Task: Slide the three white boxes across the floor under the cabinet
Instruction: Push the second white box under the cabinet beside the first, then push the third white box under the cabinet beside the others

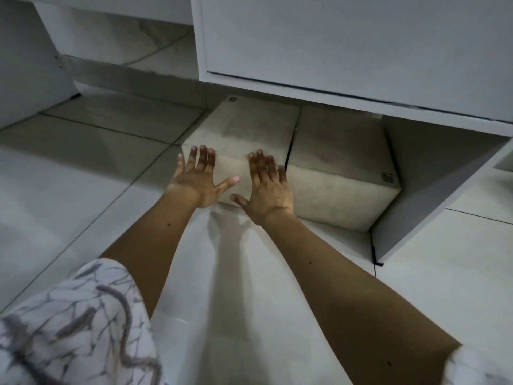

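Note:
Two white boxes stand side by side on the tiled floor, partly under the white cabinet [347, 45]. The left box [244, 129] has both of my palms pressed flat on its near side. My left hand [198, 177] rests on its near left part, fingers spread. My right hand [268, 184] lies on its near right part, fingers spread too. The right box [338, 162] touches the left one and sits against the cabinet's right side panel [433, 184]. A third box is not visible.
Pale floor tiles [83, 176] with dark grout lines stretch to the left and right. Another white panel [25, 65] stands at the far left. A patterned sleeve [77, 329] fills the lower left corner.

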